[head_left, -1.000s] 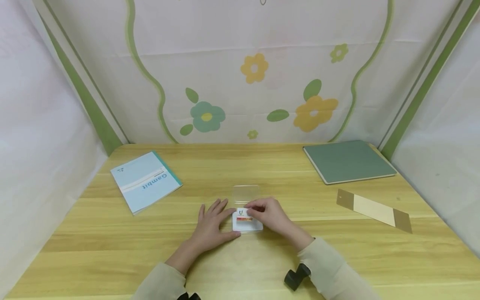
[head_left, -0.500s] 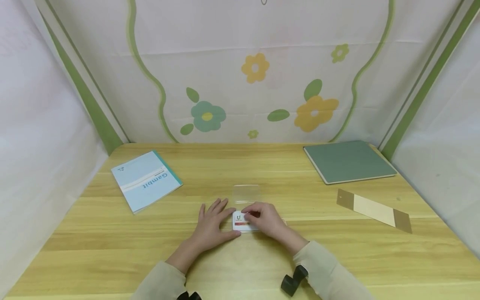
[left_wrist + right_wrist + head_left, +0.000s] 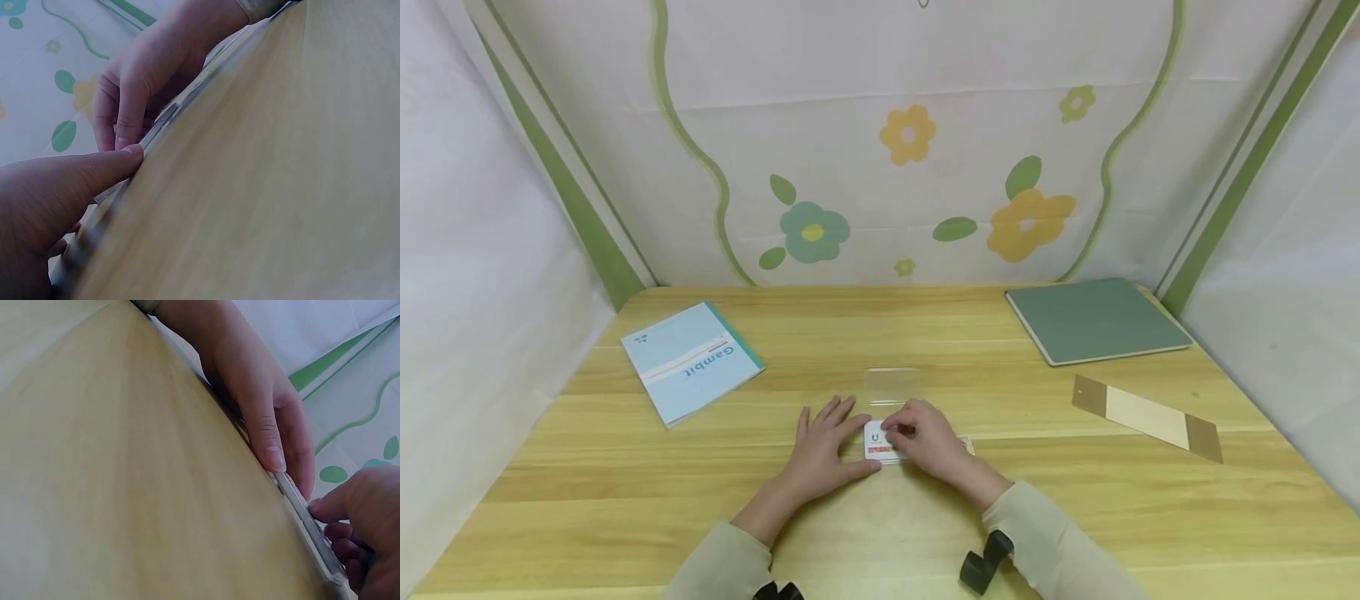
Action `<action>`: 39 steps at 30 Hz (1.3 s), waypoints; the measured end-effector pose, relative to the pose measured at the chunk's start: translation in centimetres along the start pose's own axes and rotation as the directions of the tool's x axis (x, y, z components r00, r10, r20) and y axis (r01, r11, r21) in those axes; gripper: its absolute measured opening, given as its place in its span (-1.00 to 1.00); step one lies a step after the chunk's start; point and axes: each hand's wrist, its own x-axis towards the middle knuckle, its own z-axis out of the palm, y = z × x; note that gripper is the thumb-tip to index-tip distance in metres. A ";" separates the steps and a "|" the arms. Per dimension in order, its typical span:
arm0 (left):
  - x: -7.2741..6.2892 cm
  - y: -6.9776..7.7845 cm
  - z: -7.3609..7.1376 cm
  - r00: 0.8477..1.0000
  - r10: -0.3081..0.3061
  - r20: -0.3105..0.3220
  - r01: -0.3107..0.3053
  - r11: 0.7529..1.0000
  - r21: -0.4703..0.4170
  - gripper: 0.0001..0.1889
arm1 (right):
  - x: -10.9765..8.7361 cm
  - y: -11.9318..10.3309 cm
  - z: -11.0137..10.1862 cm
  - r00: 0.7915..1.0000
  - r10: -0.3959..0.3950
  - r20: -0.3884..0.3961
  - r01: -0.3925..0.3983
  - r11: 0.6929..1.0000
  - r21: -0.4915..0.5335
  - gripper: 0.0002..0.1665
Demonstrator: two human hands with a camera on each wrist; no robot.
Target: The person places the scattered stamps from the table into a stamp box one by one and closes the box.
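The left hand lies low with its fingers spread and nearly straight. Its left thumb reaches across toward the opposite fingers, leaving a wide gap up to the tip of the left index finger. Just right of that tip, the right hand bends thumb and forefinger into a pinch, the other fingers curled in. The left wrist and right wrist sit nearer the body than the fingers; both sleeved forearms slant inward toward them.
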 end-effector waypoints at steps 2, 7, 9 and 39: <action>0.0 0.0 0.0 1.000 0.000 0.000 0.000 1.000 0.001 -0.34 | 0.0 0.0 0.0 1.000 0.000 -0.005 0.000 1.000 -0.004 -0.90; 0.0 0.0 0.0 1.000 -0.005 0.000 0.005 1.000 -0.003 -0.34 | 0.1 -0.3 -0.6 0.999 0.040 -0.026 -0.039 0.998 0.039 -0.86; -0.1 0.0 0.0 1.000 -0.009 0.001 0.009 1.000 -0.003 -0.34 | 0.1 -0.6 -1.4 0.997 0.063 -0.039 -0.060 0.995 0.078 -0.84; 0.0 0.0 0.2 1.000 0.003 -0.016 -0.003 1.000 -0.011 -0.33 | -5.6 5.8 -5.9 0.991 0.137 0.004 -0.135 0.975 0.175 -0.78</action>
